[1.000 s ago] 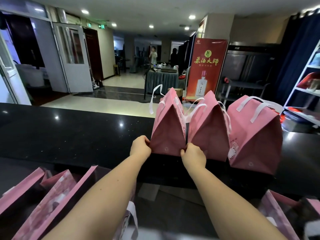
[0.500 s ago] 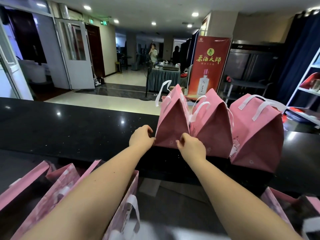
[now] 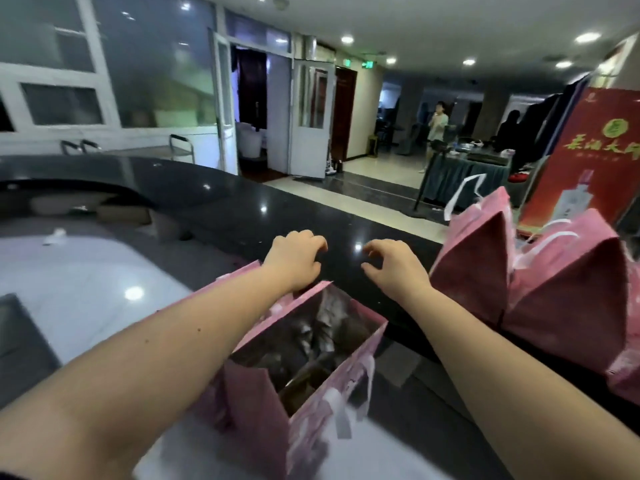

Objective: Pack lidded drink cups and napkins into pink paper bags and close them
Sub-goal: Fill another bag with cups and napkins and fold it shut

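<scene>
**Operator:** Pink paper everywhere, so let me sort it. Two closed pink bags point(image 3: 478, 268) and point(image 3: 568, 299) stand touching each other at the right of the black polished desk point(image 3: 214, 206), tops folded to a peak with the white handles up. I judge they are parked there to keep finished work clear of the packing spot.

**Partner:** And your hands?

**Operator:** Both empty. My left hand point(image 3: 294, 259) and right hand point(image 3: 394, 268) hover above the desk, fingers loosely curled and spread, pinching nothing, near each other but apart. My left wrist crosses the far rim of the open pink bag point(image 3: 311, 368).

**Partner:** Is that bag loaded?

**Operator:** Its mouth gapes toward me, on the lower surface just below the desk edge. Something dark sits inside, but blur stops me from calling it a cup or napkins. A handle hangs down its near face. I'd guess this one is next to close.
</scene>
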`<state>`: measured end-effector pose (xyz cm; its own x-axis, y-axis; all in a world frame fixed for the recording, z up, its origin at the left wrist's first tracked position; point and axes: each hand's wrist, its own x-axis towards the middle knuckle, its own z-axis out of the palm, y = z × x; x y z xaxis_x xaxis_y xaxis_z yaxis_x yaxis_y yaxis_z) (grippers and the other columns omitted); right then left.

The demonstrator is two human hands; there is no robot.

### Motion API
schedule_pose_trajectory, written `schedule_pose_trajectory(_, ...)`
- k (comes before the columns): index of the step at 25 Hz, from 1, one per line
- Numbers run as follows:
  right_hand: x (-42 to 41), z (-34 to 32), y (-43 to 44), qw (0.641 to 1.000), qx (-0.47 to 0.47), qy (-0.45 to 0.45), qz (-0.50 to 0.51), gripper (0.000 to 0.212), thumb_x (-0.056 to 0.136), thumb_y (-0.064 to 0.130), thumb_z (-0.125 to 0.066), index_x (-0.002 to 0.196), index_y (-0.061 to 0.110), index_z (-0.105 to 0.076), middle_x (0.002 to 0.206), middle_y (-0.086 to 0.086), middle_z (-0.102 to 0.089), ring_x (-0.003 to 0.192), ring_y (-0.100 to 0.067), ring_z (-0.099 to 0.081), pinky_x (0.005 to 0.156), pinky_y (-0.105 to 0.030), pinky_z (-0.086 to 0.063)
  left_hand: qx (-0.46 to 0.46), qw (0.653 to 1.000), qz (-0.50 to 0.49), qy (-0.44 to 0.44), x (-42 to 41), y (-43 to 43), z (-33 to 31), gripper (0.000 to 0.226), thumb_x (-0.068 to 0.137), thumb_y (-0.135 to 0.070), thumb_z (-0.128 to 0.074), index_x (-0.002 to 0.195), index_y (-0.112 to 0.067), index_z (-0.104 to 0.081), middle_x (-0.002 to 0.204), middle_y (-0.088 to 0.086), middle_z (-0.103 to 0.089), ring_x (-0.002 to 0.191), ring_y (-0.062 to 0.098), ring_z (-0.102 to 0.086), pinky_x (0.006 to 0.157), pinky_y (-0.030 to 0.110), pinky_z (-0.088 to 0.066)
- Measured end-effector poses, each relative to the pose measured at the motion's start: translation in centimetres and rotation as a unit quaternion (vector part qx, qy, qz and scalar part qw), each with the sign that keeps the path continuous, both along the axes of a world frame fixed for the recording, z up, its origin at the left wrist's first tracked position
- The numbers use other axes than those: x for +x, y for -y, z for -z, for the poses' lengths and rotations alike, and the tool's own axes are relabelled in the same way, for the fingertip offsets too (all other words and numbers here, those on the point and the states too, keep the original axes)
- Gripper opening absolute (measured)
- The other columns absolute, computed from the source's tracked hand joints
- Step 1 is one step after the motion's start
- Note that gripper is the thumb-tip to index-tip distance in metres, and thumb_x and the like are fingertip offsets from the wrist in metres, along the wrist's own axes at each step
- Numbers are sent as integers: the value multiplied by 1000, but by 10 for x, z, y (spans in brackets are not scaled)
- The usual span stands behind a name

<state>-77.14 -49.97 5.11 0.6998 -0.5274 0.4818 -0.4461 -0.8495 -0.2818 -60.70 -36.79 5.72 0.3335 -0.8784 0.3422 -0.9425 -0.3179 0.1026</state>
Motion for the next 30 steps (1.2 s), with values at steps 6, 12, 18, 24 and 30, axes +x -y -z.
schedule_pose_trajectory(6,81,20,-61,994,34,-26,-96,27,83,29,-71,109,29,-64,104,10,-62,100,-11,-54,83,-33,-53,-15,989,-139,-50,76,-104,23,32,85,-28,-60,117,-29,-58,118,-1,-58,112,24,-53,93,41,-43)
schedule_pose_trajectory(12,137,47,-98,988,73,-88,-101,15,84,22,-65,96,29,-69,93,12,-59,92,-13,-57,75,-35,-53,24,992,-104,-65,116,-154,68,30,84,-35,-63,114,-34,-61,114,-5,-58,109,22,-54,89,39,-46)
schedule_pose_trajectory(18,178,48,-84,970,72,-232,7,37,86,16,-58,119,34,-60,118,-1,-54,108,-28,-52,87,-43,-49,-28,991,125,-33,136,-190,103,33,80,-58,-62,95,-30,-72,99,-12,-65,102,17,-53,90,38,-38)
schedule_pose_trajectory(24,191,63,-68,953,81,-283,67,24,84,12,-53,96,30,-63,107,-2,-62,91,-26,-57,74,-34,-48,-82,978,191,22,171,-184,111,27,67,-2,-74,82,-25,-72,89,-8,-66,91,24,-60,83,40,-38)
schedule_pose_trajectory(30,205,66,-77,963,87,-256,14,13,81,21,-61,83,33,-58,91,5,-61,83,-20,-58,69,-32,-48,-174,979,64,87,233,-202,101,11,78,-10,-71,77,-21,-75,91,-1,-68,89,30,-59,79,39,-35)
